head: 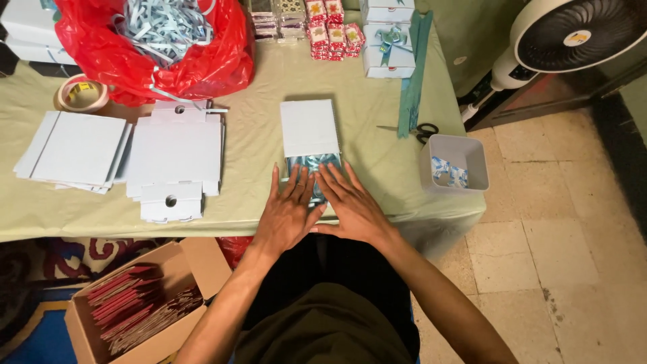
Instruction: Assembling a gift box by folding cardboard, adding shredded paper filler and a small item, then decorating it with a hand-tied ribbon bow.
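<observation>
A table under a pale green cloth [269, 87] fills the upper left. Right of it the floor is worn beige tile [566, 269] with dark grout lines. A white pedestal fan [573, 37] stands at the top right corner. Below the table's near edge, at the lower left, a patterned rug [74, 259] lies beside blue flooring [40, 344].

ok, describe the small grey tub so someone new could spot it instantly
Start at the green-clothed table and go to its near right corner, by the tiled floor. The small grey tub sits there, open-topped and squarish, just below the black-handled scissors. Unlike the flat white card stacks to the left, it is a deep container with small blue-and-white pieces inside.
</observation>
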